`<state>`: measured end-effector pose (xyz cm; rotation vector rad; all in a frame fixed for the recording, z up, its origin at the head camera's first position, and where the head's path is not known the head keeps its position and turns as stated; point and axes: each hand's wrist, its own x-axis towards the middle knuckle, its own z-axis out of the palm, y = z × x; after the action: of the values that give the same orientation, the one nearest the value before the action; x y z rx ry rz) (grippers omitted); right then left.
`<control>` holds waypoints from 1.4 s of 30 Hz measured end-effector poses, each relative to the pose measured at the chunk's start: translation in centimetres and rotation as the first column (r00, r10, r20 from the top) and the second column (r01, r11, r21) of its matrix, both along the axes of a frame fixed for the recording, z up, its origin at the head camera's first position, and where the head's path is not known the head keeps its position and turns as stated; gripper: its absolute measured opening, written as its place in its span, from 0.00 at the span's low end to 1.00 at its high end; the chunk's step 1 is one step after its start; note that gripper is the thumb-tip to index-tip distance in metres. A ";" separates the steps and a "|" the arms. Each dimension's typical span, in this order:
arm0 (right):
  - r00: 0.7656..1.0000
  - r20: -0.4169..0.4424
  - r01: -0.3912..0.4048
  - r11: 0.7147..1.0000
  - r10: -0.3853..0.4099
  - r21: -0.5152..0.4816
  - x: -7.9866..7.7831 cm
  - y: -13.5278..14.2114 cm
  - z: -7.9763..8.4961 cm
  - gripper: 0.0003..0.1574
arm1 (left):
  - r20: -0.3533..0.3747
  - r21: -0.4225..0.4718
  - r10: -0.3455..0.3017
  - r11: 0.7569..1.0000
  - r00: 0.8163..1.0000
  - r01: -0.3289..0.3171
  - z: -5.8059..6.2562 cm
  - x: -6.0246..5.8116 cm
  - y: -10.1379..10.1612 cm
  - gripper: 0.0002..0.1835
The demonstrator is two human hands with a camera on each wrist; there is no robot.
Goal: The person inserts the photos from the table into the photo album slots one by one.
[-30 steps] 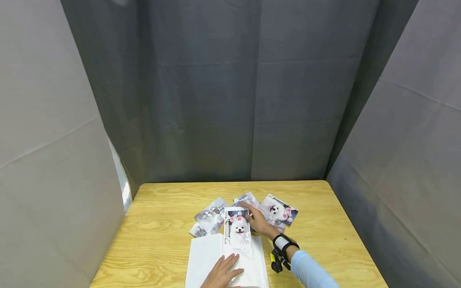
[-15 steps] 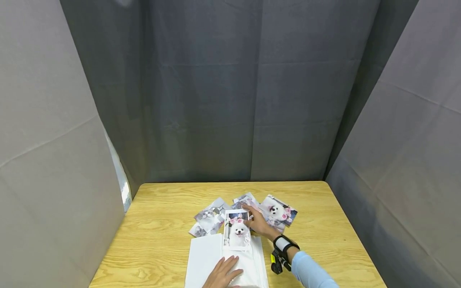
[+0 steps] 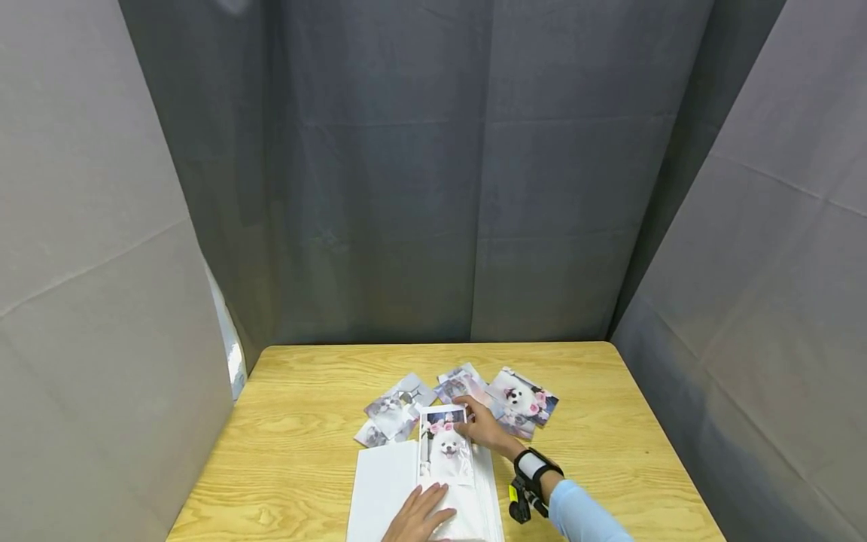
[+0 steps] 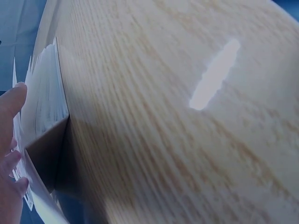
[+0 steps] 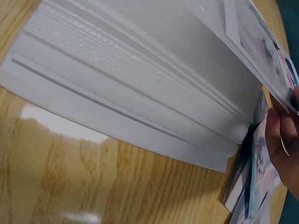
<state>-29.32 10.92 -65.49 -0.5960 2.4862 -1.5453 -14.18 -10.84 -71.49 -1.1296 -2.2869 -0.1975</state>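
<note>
A white photo album (image 3: 381,489) lies spread at the near side of the table. Over its clear sleeve page is a photo (image 3: 447,450) of a white dog with pink flowers, its lower part overlapping the sleeve. My right hand (image 3: 489,432) pinches this photo by its upper right edge; the right wrist view shows thumb and fingers at its edge, above the stacked album pages (image 5: 140,84). My left hand (image 3: 416,516) rests on the lower page with fingers spread. From the left wrist, its fingers lie along the page, beside the thick page block (image 4: 44,98).
Loose photos (image 3: 395,410) lie fanned behind the album on the left. More photos (image 3: 518,395) overlap behind and right of my right hand. The wooden table (image 3: 284,421) is enclosed by a dark back curtain (image 3: 393,188) and grey side curtains.
My right hand has drawn the dog photo toward me, so it sits lower over the sleeve page. The left hand has stayed nearly still on the page.
</note>
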 end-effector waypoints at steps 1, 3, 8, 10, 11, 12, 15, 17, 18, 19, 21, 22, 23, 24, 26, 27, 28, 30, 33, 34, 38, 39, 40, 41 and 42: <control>1.000 -0.003 0.003 1.000 -0.003 -0.005 0.1 0.0 -0.1 0.29 | 0.005 0.003 0.001 1.000 1.000 -0.001 0.0 0.0 0.0 0.23; 1.000 -0.010 0.004 1.000 -0.004 -0.001 0.2 0.0 -0.2 0.29 | 0.010 0.008 0.003 1.000 1.000 -0.003 0.0 0.0 0.1 0.23; 1.000 0.009 -0.011 1.000 0.010 0.013 0.3 0.3 -0.2 0.29 | 0.014 0.021 -0.008 1.000 1.000 0.008 -0.1 0.0 0.1 0.21; 1.000 0.020 -0.015 1.000 0.015 0.001 0.8 0.2 0.3 0.28 | 0.014 0.027 -0.015 1.000 1.000 0.015 -0.1 0.1 0.1 0.20; 0.999 0.027 -0.022 1.000 0.022 -0.001 0.9 0.3 0.3 0.28 | 0.011 0.027 -0.016 1.000 1.000 0.016 -0.1 0.1 0.1 0.20; 0.999 0.033 -0.028 1.000 0.028 -0.001 1.0 0.3 0.3 0.27 | 0.011 0.026 -0.014 1.000 1.000 0.014 -0.1 0.1 0.1 0.20; 0.997 0.059 -0.045 0.999 0.046 -0.007 1.3 0.4 0.3 0.26 | 0.005 0.027 -0.012 1.000 1.000 0.012 -0.1 0.1 0.1 0.20; 0.996 0.067 -0.058 0.998 0.058 0.001 1.1 0.6 -0.2 0.27 | 0.000 0.026 -0.010 1.000 1.000 0.010 -0.2 0.1 0.1 0.20; 0.995 0.072 -0.064 0.998 0.064 0.003 1.0 0.6 -0.3 0.27 | 0.002 0.026 -0.011 1.000 1.000 0.011 -0.2 0.1 0.1 0.20; 0.995 0.074 -0.071 0.997 0.071 0.001 1.0 0.7 -0.3 0.27 | 0.004 0.028 -0.013 1.000 1.000 0.013 -0.3 0.1 0.1 0.20; 0.994 0.070 -0.088 0.996 0.088 0.000 1.1 0.7 -0.4 0.26 | 0.006 0.030 -0.017 0.999 1.000 0.016 -0.3 0.1 0.1 0.20; 0.993 0.071 -0.097 0.995 0.096 0.004 1.1 0.7 -0.4 0.26 | 0.007 0.030 -0.019 0.999 1.000 0.019 -0.3 0.1 0.1 0.20; 0.992 0.072 -0.103 0.995 0.103 0.004 1.2 0.7 -0.4 0.26 | 0.008 0.031 -0.020 0.999 1.000 0.020 -0.3 0.1 0.1 0.20; 0.991 0.075 -0.110 0.994 0.109 0.010 1.2 0.7 -0.3 0.25 | 0.007 0.029 -0.021 0.999 1.000 0.021 -0.3 0.1 0.1 0.20; 0.990 0.073 -0.119 0.993 0.118 0.009 1.3 0.7 -0.2 0.24 | 0.003 0.034 -0.022 0.999 1.000 0.022 -0.3 0.0 0.1 0.21; 0.990 0.076 -0.119 0.993 0.118 0.013 1.3 0.7 -0.1 0.23 | 0.003 0.036 -0.021 0.999 1.000 0.021 -0.3 0.0 0.1 0.21; 0.990 0.077 -0.122 0.992 0.121 0.011 1.4 0.7 0.0 0.22 | 0.002 0.039 -0.019 0.999 1.000 0.019 -0.3 0.0 0.1 0.21; 0.987 0.090 -0.131 0.991 0.130 0.006 1.5 0.7 0.2 0.20 | -0.001 0.045 -0.016 0.999 1.000 0.016 -0.3 0.0 0.1 0.21; 0.984 0.112 -0.140 0.990 0.140 -0.005 1.8 0.7 0.5 0.18 | -0.004 0.056 -0.012 0.998 1.000 0.012 -0.5 0.0 0.2 0.22; 0.982 0.124 -0.145 0.989 0.144 -0.008 1.9 0.7 0.6 0.18 | -0.004 0.062 -0.012 0.998 1.000 0.012 -0.5 0.0 0.3 0.22; 0.979 0.136 -0.150 0.988 0.153 -0.031 2.1 0.6 0.6 0.18 | -0.003 0.079 -0.011 0.997 1.000 0.012 -0.6 0.0 0.3 0.24; 0.980 0.135 -0.146 0.989 0.149 -0.030 2.1 0.6 0.5 0.18 | -0.001 0.081 -0.011 0.997 1.000 0.011 -0.5 0.0 0.3 0.24; 0.981 0.126 -0.142 0.989 0.145 -0.030 2.1 0.5 0.4 0.18 | -0.003 0.078 -0.008 0.997 1.000 0.008 -0.5 0.0 0.3 0.24; 0.983 0.117 -0.141 0.990 0.143 -0.030 2.2 0.5 0.3 0.18 | -0.003 0.073 -0.002 0.997 1.000 0.002 -0.4 0.0 0.3 0.24; 0.983 0.113 -0.140 0.990 0.143 -0.031 2.3 0.4 0.1 0.18 | -0.003 0.069 0.003 0.998 1.000 -0.003 -0.3 0.0 0.3 0.24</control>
<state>-27.05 11.37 -65.35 -0.6525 2.2923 -1.5129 -14.14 -10.51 -71.83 -1.0903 -2.2616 -0.2718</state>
